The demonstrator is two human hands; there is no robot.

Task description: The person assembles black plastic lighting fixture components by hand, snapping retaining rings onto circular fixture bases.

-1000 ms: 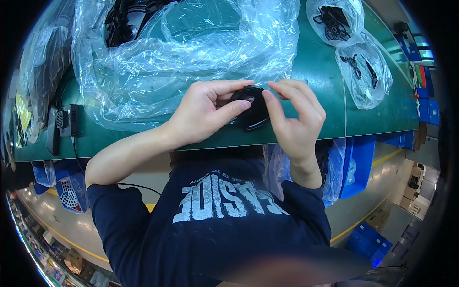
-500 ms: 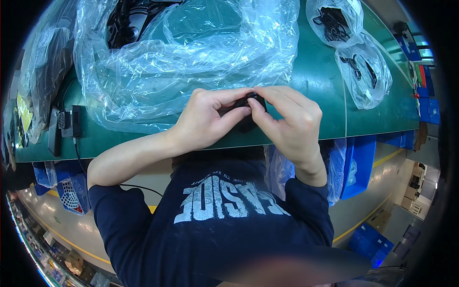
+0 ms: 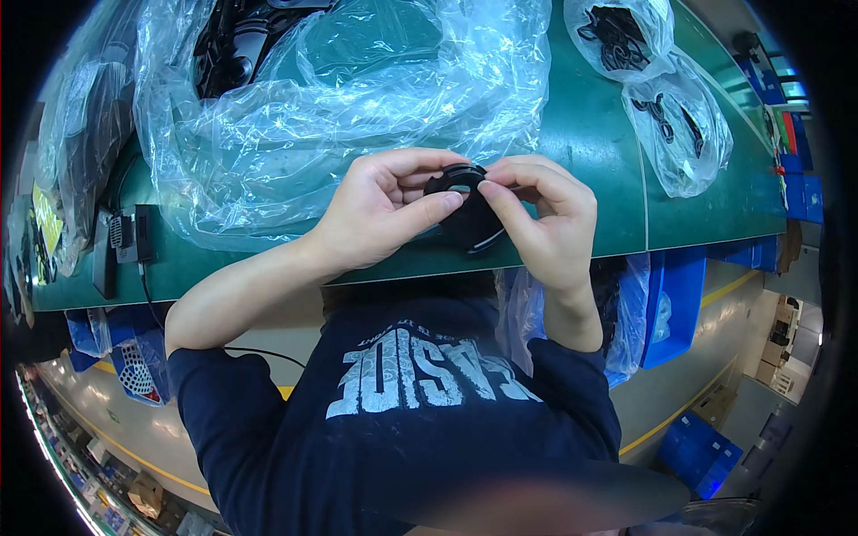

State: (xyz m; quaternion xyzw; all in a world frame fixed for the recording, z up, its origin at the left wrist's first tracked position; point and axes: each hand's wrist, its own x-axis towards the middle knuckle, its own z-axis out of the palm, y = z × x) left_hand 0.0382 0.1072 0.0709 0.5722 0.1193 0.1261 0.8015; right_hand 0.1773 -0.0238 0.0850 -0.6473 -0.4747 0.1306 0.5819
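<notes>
Between my two hands, just above the near edge of the green table, is a black curved plastic part [image 3: 475,221] with a round opening near its top. My left hand [image 3: 389,207] pinches its upper left rim between thumb and fingers. With thumb and fingertips closed, my right hand [image 3: 541,210] grips the upper right side of the same part. Fingers partly cover its top edge, so any small piece there cannot be made out. Beyond my hands lies a large clear plastic bag [image 3: 357,134], with black plastic parts [image 3: 237,54] showing in its far left portion.
Two clear bags of black cord-like pieces [image 3: 617,40] lie at the far right of the green table [image 3: 594,170]. A small black device [image 3: 134,234] with a cable sits at the left. Blue bins [image 3: 672,308] stand below the table's near edge.
The black part has turned and tilted, so its round opening and broad curved body now show below my fingers. Both hands still hold it and have shifted only slightly.
</notes>
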